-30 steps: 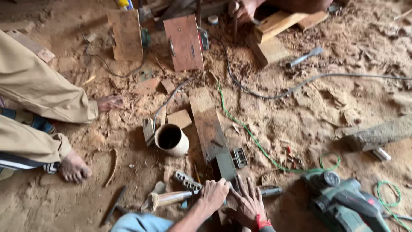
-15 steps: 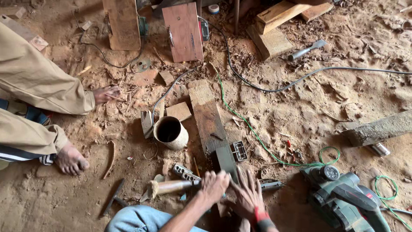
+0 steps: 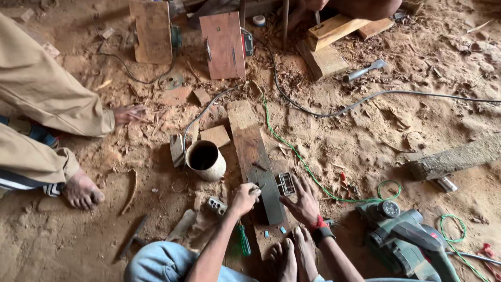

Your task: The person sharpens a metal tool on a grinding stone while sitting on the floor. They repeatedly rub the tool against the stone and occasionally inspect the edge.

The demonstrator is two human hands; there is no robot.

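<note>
My left hand is closed, fingertips pinched on a small dark tool whose tip touches a dark flat bar. The bar lies on a long worn plank. My right hand, with a red band at the wrist, rests flat beside the bar with fingers spread, next to a small grey gridded box. A green-handled screwdriver lies on the ground under my left forearm. My bare feet sit at the plank's near end.
A metal can lies left of the plank. A green electric planer and green cord are at the right. Another person's hand and foot are at left. Boards, a chisel and sawdust lie beyond.
Both my hands have moved up from the lower edge onto the plank. The left hand has closed at the dark bar, and the right has spread flat beside the gridded box.
</note>
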